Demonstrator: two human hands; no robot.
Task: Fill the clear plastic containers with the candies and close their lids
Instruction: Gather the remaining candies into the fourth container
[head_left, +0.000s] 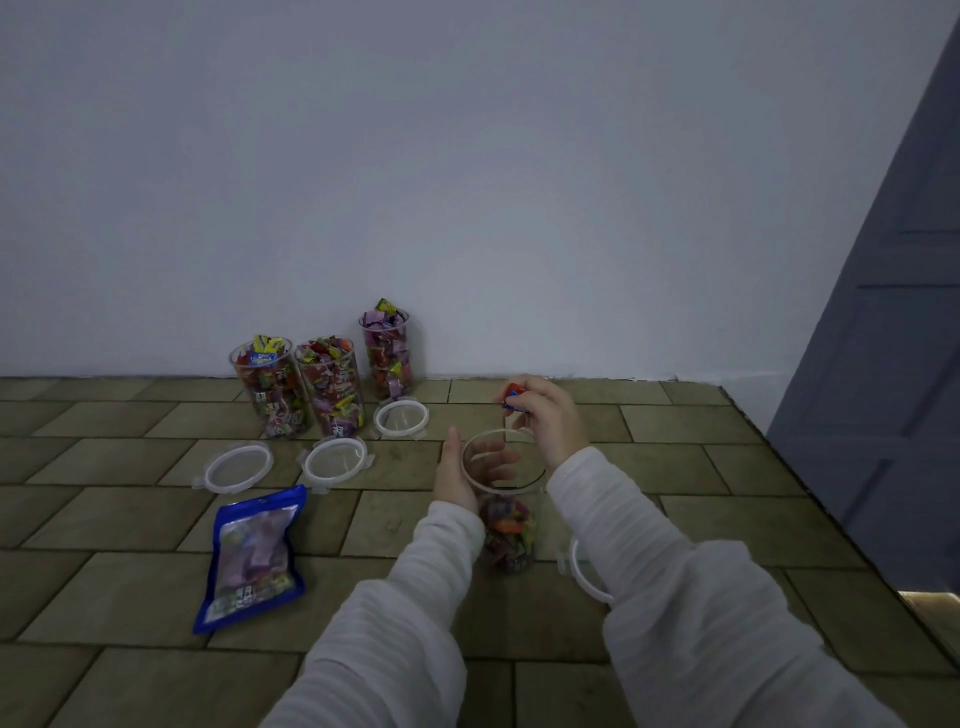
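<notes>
A pale wall (467, 171) is filling the upper view, with a grey-blue panelled door (883, 389) leaning in at the right. Below, a floor of brown rectangular tiles (130, 519) is carrying everything else. A blue candy bag (252, 558) with a clear window is lying flat at the left. Three full clear containers are standing uncapped near the wall: the left jar (270, 387) and middle jar (332, 387) touching, the back jar (389, 353) just beside them. Three round clear lids are lying in front: left lid (234, 467), middle lid (335, 460), small far lid (401, 417). A fourth lid (584, 571) is peeking out beside the right sleeve. The left hand (460, 475) is wrapping its fingers round the rim of the part-filled open container (506, 512), which is standing on the floor between both arms. The right hand (543, 415) is hovering above that opening, fingertips pinching a red and blue wrapped candy (513, 397).
</notes>
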